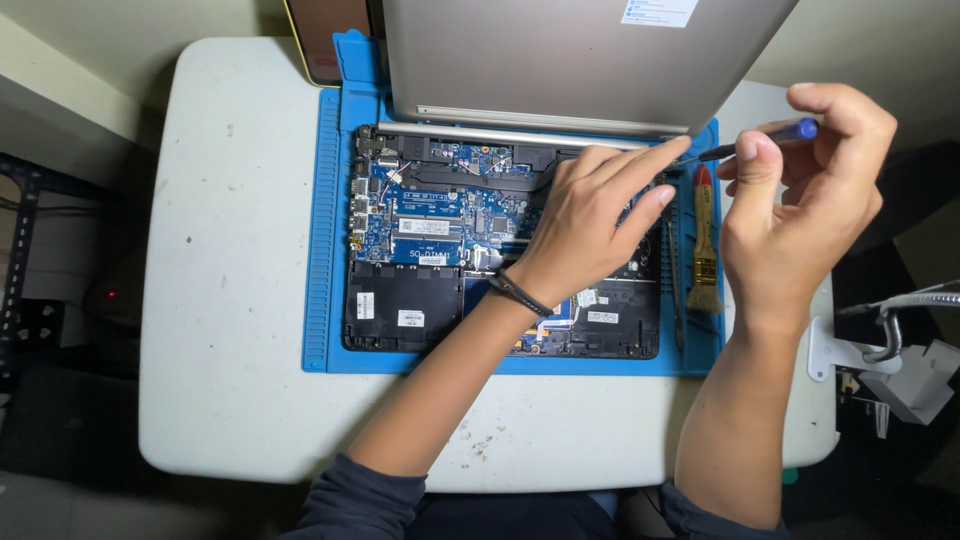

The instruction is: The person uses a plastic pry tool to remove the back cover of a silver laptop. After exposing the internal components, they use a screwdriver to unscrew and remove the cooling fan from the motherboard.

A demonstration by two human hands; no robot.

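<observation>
Two hands work over an opened laptop (500,250) that lies on a blue mat (322,250) in the middle of a white surface (230,300). The laptop's bottom cover is off, so the blue circuit board (430,215) and the black battery block (403,307) near the mat's front left corner show. Its grey lid (560,60) stands up along the far edge of the mat.

The left hand (590,225) rests flat on the right half of the laptop's inside, fingers stretched toward the hinge at the far right corner; it grips nothing, and a dark band sits at the wrist. The right hand (800,210) is raised above the right edge of the mat, thumb and fingers pinched around a slim screwdriver with a blue cap (770,138). The tool's dark shaft points left toward the left hand's fingertips, near the hinge; whether its tip touches the laptop cannot be told.

A wooden-handled brush (704,250) lies along the right strip of the mat, just beside the laptop and partly under the right hand. A white clamp with a metal gooseneck (890,320) sits at the surface's right edge.
</observation>
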